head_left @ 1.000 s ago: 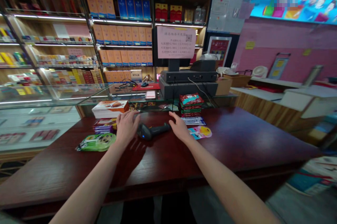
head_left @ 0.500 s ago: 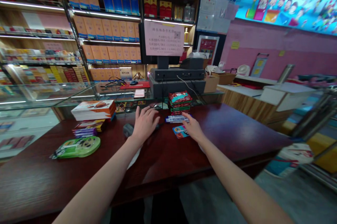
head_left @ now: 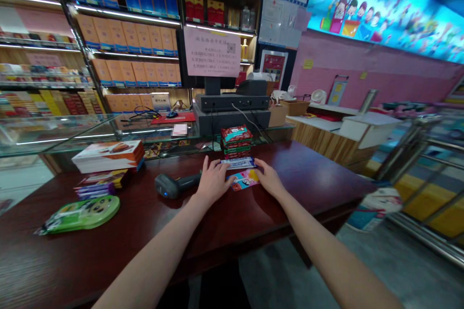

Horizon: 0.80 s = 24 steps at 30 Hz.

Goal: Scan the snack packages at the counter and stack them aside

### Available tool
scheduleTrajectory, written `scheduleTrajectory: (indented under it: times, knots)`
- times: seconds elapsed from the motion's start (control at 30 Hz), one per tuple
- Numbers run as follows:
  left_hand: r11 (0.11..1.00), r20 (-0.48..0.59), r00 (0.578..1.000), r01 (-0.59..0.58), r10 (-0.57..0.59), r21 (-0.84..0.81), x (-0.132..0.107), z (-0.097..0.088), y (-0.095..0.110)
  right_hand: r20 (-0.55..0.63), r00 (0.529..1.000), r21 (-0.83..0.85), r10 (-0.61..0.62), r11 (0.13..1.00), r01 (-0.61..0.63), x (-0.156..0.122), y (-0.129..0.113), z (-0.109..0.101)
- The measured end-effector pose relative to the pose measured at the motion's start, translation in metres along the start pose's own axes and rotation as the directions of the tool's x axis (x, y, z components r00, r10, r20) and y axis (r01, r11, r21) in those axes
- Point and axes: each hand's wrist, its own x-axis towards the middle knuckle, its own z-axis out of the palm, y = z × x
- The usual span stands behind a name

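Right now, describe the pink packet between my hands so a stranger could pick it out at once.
On the dark red counter, find the pile of red-and-green packets in front of the black till. Just in front of the pile lies a thin blue-and-white packet. Nearer still, between the left hand and right hand, lies the pink packet, the only pink one on the counter, with a cartoon figure on it.

A flat pink-and-blue packet (head_left: 243,180) is standing out on the dark red wood-grain tabletop (head_left: 308,178).
A flat green packet (head_left: 81,214) is showing a black-and-white panda face.
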Motion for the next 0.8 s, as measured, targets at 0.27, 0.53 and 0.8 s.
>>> scheduleTrajectory:
  times: [0.27, 0.53, 0.8]
  knots:
    - [0.998, 0.115, 0.993, -0.014, 0.02, -0.057, -0.005, 0.018, 0.01, -0.027, 0.999, -0.094, 0.035, 0.995, -0.037, -0.007, 0.007, -0.007]
    - [0.998, 0.19, 0.982, 0.023, -0.011, -0.064, -0.005, 0.021, 0.011, -0.006, 0.999, -0.177, 0.052, 0.983, -0.052, -0.011, 0.004, -0.007]
    - [0.999, 0.227, 0.974, 0.027, -0.019, -0.031, -0.002, 0.021, 0.011, 0.015, 1.0, -0.146, 0.011, 0.989, -0.008, -0.017, -0.001, -0.01]
